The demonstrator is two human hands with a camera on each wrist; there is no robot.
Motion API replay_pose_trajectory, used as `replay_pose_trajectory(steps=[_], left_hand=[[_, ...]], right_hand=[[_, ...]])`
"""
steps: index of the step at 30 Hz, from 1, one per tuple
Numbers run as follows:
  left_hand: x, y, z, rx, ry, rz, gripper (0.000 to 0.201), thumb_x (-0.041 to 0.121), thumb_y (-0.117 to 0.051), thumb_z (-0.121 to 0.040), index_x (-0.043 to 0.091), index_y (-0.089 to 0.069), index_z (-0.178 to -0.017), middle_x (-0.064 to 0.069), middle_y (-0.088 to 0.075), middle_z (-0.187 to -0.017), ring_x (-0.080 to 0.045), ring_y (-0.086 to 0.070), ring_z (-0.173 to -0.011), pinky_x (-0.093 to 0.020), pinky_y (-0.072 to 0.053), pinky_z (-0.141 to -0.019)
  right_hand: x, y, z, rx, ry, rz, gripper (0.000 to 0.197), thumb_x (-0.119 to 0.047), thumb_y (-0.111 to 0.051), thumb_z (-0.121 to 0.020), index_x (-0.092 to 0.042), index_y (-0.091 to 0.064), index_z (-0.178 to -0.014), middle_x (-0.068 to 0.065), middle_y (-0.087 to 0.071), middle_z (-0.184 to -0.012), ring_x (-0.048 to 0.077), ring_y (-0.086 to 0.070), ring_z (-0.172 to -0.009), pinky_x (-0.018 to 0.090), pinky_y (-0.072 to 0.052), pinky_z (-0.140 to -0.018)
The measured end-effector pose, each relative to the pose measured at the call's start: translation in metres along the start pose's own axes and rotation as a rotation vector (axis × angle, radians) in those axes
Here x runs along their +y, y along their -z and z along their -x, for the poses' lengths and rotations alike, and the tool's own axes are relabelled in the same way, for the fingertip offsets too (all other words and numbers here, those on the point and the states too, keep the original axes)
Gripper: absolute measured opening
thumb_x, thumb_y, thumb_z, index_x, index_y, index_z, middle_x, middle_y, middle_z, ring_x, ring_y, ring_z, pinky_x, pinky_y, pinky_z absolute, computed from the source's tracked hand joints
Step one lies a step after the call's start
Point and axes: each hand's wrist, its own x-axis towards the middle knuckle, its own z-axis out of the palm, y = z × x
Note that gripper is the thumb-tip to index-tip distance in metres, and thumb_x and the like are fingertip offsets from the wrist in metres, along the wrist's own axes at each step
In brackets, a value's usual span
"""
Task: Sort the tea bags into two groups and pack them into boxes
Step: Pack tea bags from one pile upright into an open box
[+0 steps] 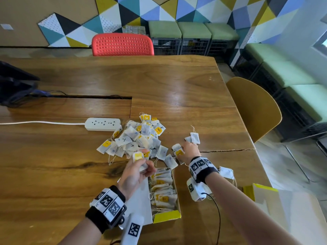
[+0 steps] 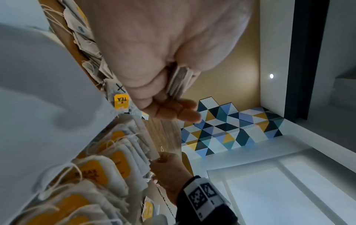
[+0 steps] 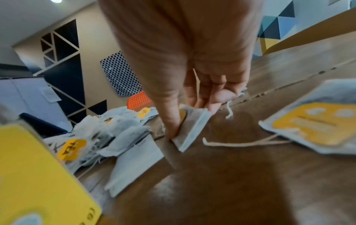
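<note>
Wooden table (image 1: 177,82), patterned wall behind. Landmark: open yellow cardboard box (image 1: 166,216), partly filled with yellow-tagged bags. Beyond it: loose heap of white paper tea bags (image 1: 136,138). Left hand (image 1: 136,172), just beside box, fingers curled round a small stack (image 1: 138,157). Right hand (image 1: 188,149), right of heap, pinching one bag (image 3: 192,129) flat to the wood. Handling, judged: light, limp, tearable; take by edges, mind trailing strings.

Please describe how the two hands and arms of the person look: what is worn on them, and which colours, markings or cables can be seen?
Both forearms are bare, without sleeves. Behind the left hand sits a black wrist strap with white blocks bearing black square code markers. The right hand has the same kind of strap and markers. A white marker-printed camera block hangs under the right wrist, with a thin black cable trailing from it.
</note>
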Motion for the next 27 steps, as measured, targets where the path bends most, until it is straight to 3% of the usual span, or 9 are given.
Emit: replay_pose_trajectory(steps=[2,4,7,9,16,18,20,24,27], left_hand=[[0.000,-0.004,0.000,-0.004,0.030,-0.012,0.025,-0.002,-0.031,-0.100,0.011,-0.050,-0.108,-0.013,-0.066,-0.083,-0.024,-0.067,-0.076,-0.038,-0.049,-0.079],[0.000,-0.006,-0.001,0.007,0.041,-0.035,0.028,-0.007,-0.031,-0.098,0.012,-0.052,-0.101,-0.012,-0.065,-0.088,-0.023,-0.066,-0.079,-0.035,-0.049,-0.078],[-0.002,-0.008,-0.006,0.048,0.053,0.017,0.025,-0.005,-0.036,-0.098,0.012,-0.054,-0.102,-0.010,-0.061,-0.086,-0.020,-0.059,-0.073,-0.031,-0.047,-0.071],[-0.003,-0.010,-0.009,0.081,0.058,0.029,0.020,0.001,-0.041,-0.099,0.012,-0.056,-0.105,-0.008,-0.060,-0.084,-0.017,-0.055,-0.070,-0.030,-0.045,-0.068],[-0.004,-0.032,-0.011,-0.015,0.057,-0.039,0.022,0.029,-0.059,-0.092,0.011,-0.061,-0.105,-0.007,-0.066,-0.099,-0.018,-0.061,-0.093,-0.032,-0.044,-0.084],[-0.004,-0.037,-0.012,-0.052,0.087,-0.016,0.044,0.035,-0.065,-0.089,0.003,-0.057,-0.119,-0.012,-0.067,-0.112,-0.020,-0.062,-0.103,-0.034,-0.045,-0.091],[-0.005,-0.040,-0.013,-0.069,0.117,0.031,0.048,0.035,-0.061,-0.092,-0.003,-0.054,-0.121,-0.017,-0.064,-0.112,-0.023,-0.061,-0.105,-0.036,-0.047,-0.092],[-0.007,-0.037,-0.018,-0.037,0.152,0.189,0.031,0.029,-0.045,-0.099,0.007,-0.062,-0.113,-0.011,-0.062,-0.093,-0.018,-0.060,-0.083,-0.033,-0.047,-0.080],[-0.007,-0.034,-0.019,-0.039,0.187,0.270,0.031,0.031,-0.039,-0.102,0.009,-0.055,-0.118,-0.002,-0.061,-0.078,-0.011,-0.060,-0.057,-0.022,-0.051,-0.052]], right_hand=[[-0.001,0.000,-0.001,-0.043,-0.005,-0.034,0.028,-0.019,-0.066,-0.085,-0.015,-0.045,-0.067,0.000,-0.051,-0.069,0.019,-0.055,-0.075,0.020,-0.039,-0.053],[-0.001,0.003,0.002,-0.060,-0.004,-0.081,0.025,-0.018,-0.065,-0.086,-0.013,-0.049,-0.068,0.000,-0.051,-0.068,0.018,-0.054,-0.072,0.019,-0.037,-0.051],[0.001,0.013,0.017,0.014,0.006,-0.193,0.012,-0.020,-0.064,-0.087,-0.011,-0.059,-0.091,0.004,-0.058,-0.086,0.023,-0.058,-0.088,0.026,-0.047,-0.067],[0.002,0.020,0.030,0.104,0.043,-0.329,0.022,-0.021,-0.067,-0.085,-0.010,-0.063,-0.104,0.006,-0.065,-0.098,0.022,-0.061,-0.095,0.027,-0.050,-0.077],[-0.020,0.018,0.090,0.508,0.490,-0.436,0.019,-0.010,-0.080,-0.070,-0.016,-0.068,-0.083,-0.003,-0.064,-0.077,0.009,-0.054,-0.063,0.015,-0.040,-0.061],[-0.027,0.010,0.102,0.518,0.618,-0.377,0.028,0.002,-0.078,-0.065,-0.014,-0.066,-0.084,-0.004,-0.059,-0.078,0.005,-0.049,-0.062,0.009,-0.036,-0.059],[-0.031,0.005,0.113,0.489,0.690,-0.358,0.036,0.009,-0.075,-0.061,-0.012,-0.064,-0.088,-0.001,-0.058,-0.082,0.011,-0.054,-0.065,0.013,-0.041,-0.058],[-0.033,0.003,0.127,0.503,0.749,-0.473,0.032,0.007,-0.078,-0.059,-0.008,-0.061,-0.082,0.000,-0.055,-0.082,0.000,-0.046,-0.065,0.001,-0.034,-0.063],[-0.031,0.009,0.137,0.424,0.739,-0.636,0.027,-0.004,-0.084,-0.060,-0.007,-0.062,-0.074,-0.002,-0.058,-0.074,-0.002,-0.052,-0.062,0.006,-0.041,-0.059]])
